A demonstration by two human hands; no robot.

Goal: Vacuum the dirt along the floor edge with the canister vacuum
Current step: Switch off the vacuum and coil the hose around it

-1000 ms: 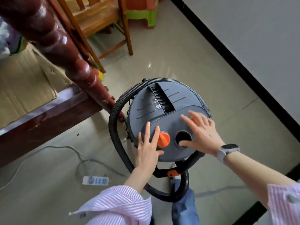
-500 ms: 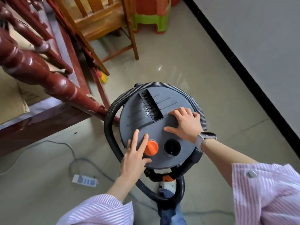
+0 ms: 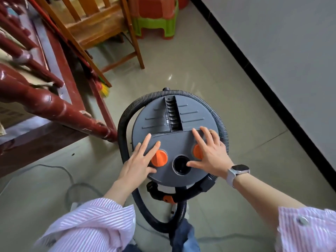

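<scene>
Since the earlier frame, the right hand (image 3: 211, 153) has been drawn back from the far part of the lid onto the near panel. Both hands are laid flat, fingers spread, nothing grasped: the left hand (image 3: 139, 160) beside one orange knob (image 3: 159, 158), the right over another. The vacuum (image 3: 174, 135) is stood on the tiled floor (image 3: 209, 70), between the red railing (image 3: 54, 108) and the wall's black skirting (image 3: 272, 95).

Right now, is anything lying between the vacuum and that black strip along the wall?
Nothing visible: bare floor tile separates the canister vacuum from the black baseboard. Both hands rest flat on its lid.
</scene>
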